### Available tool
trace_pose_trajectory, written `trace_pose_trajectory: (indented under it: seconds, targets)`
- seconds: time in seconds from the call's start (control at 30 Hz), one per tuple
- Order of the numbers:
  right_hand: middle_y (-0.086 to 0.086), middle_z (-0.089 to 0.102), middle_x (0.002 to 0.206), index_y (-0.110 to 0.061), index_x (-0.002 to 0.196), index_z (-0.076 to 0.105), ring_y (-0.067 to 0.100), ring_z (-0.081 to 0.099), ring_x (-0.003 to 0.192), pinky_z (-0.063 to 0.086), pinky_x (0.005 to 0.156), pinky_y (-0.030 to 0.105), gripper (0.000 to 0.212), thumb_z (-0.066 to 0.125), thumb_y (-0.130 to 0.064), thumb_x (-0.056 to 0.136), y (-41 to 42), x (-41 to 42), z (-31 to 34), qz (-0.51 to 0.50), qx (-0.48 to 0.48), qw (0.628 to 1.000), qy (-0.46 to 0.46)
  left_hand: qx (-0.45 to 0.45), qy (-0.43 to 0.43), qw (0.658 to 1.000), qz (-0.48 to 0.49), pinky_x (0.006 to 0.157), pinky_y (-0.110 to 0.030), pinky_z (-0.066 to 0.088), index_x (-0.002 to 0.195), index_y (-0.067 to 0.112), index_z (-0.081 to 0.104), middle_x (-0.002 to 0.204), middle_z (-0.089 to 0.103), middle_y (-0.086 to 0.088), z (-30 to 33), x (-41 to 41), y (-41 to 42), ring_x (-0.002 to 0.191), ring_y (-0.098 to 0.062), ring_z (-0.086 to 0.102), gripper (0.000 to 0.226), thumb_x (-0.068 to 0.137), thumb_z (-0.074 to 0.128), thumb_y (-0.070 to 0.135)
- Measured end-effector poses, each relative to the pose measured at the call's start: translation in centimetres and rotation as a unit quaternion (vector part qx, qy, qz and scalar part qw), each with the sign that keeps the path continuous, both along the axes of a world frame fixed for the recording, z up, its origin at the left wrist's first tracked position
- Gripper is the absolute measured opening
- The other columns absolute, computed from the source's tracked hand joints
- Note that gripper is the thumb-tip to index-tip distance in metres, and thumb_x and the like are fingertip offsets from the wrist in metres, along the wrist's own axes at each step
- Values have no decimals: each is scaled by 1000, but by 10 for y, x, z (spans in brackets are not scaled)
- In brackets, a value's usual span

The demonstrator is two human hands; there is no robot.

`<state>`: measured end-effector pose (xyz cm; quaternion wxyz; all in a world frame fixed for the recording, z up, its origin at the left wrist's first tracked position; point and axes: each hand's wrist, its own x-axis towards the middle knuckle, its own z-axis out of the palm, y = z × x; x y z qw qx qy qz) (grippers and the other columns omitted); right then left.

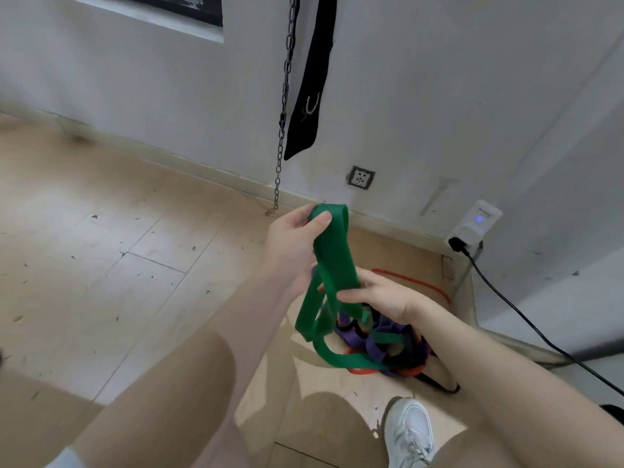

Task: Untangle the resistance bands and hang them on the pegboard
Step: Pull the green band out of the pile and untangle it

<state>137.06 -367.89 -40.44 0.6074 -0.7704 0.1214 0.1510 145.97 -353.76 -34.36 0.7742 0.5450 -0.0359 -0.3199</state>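
On the floor at five o'clock from the middle of the view lies the tangle of bands (385,346), purple, black and orange wound together near a white shoe (408,434); the green band (334,261) rises out of it toward twelve o'clock; your left hand (293,244) pinches its top fold, thumb pressed over the strip, and your right hand (381,295) closes round the same band lower down, just above the pile; a chain (283,106) and a black strap (312,79) hang on the wall at twelve o'clock, and no pegboard shows here. The risk, as I judge it, is that the green band's lower loops look threaded through the purple ones; pull up hard and you may cinch the knot tighter or drag the whole pile off the floor; a stretched band slipping from your pinch could snap back at you; the thin orange band (415,282) by the wall at three o'clock could also catch your foot.
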Motion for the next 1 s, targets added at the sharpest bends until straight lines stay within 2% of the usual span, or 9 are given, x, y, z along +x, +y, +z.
trace_pose_trajectory:
  seconds: [0.13,0.37,0.5,0.57,0.67,0.73,0.83,0.93,1.0]
  targets:
    - [-1,63,121,-24,119,54,14,59,108,41,104,36,35,51,-1,92,8,1,-6,-61,1,998,7,-15,24,999,37,68,-32,55,106,5,63,93,66,-9,0,13,7,78,-19,63,17,91,54,7]
    - [11,60,122,-24,123,55,30,57,111,40,104,50,29,46,-18,96,6,-8,10,-48,114,989,83,-44,92,990,99,92,-47,49,125,5,53,112,63,-16,-1,24,16,92,-25,61,35,89,56,3]
    - [3,65,113,-22,119,55,20,64,101,54,88,34,32,37,-6,98,12,-8,17,12,104,986,133,-72,67,993,65,70,-37,54,118,2,59,102,64,-15,-1,12,14,84,-25,62,29,90,53,0]
    - [6,67,110,-18,115,59,24,66,100,55,86,38,28,42,-5,97,16,-6,13,-9,72,989,128,-69,53,995,53,63,-31,53,120,4,58,103,65,-13,-2,6,12,83,-22,64,31,90,53,2]
    - [12,71,94,-9,92,67,30,68,88,51,89,54,10,57,-8,90,25,-9,10,-125,-48,989,57,-76,35,995,55,65,-28,54,112,5,60,97,65,-11,1,6,13,83,-20,62,22,93,50,4]
    - [10,71,84,-6,82,68,26,68,77,54,84,52,8,63,-11,86,31,-8,24,-195,-105,975,-12,-98,35,994,42,81,-29,51,114,2,55,97,63,-10,5,11,14,95,-22,60,22,96,46,10]
    - [10,70,74,-12,77,69,25,67,70,59,69,41,11,66,-18,85,42,12,70,-263,-97,955,-97,-58,56,997,20,97,-31,41,130,8,42,110,60,-8,13,10,16,114,-22,54,44,97,42,36]
    - [1,56,60,-12,75,64,8,49,45,44,44,19,14,62,-16,88,54,44,125,-297,-32,942,-149,-2,63,998,-14,93,-42,47,96,16,56,98,65,-12,24,-12,17,94,-26,61,48,94,30,56]
    - [1,51,64,-10,80,62,4,43,43,41,41,15,10,62,-16,88,63,64,163,-290,-14,940,-182,3,-28,1000,9,95,-46,46,105,22,57,104,65,-5,34,-24,20,100,-23,61,58,88,26,67]
